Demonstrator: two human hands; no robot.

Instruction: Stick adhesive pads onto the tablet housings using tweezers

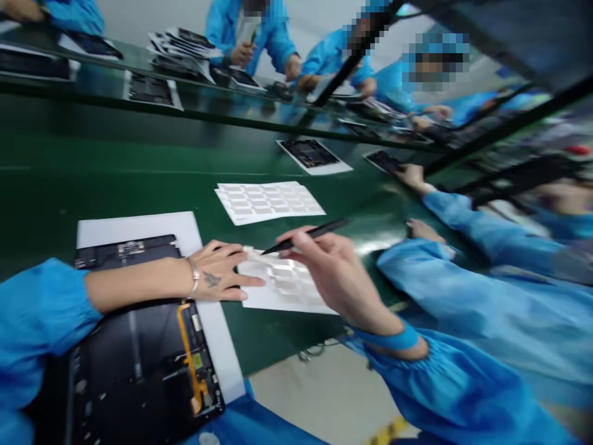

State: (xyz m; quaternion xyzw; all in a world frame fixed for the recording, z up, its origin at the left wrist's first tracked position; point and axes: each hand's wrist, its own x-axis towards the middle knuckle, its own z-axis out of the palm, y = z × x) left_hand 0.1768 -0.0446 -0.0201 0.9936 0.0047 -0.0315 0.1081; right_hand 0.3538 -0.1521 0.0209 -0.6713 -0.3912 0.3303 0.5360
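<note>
My left hand (225, 272) lies flat with its fingers spread, the fingertips on the left edge of a white sheet of stickers (259, 296). Between the thumb and fingers of my right hand (333, 266) is a pair of black tweezers (306, 237), its tip pointing left at the sheet's upper left part. A pale strip there seems lifted, but I cannot tell whether the tweezers grip it. Beneath my left forearm an opened tablet (139, 364) with an orange flex cable (185, 334) rests on white paper (213, 334).
Beyond my hands lie more label sheets (271, 201) on the green table (115, 173). Another opened device (310, 153) lies farther back. A glass shelf (231, 114) runs across the back with stacked papers (183, 52). To my right, a co-worker's sleeve (463, 296) reaches close.
</note>
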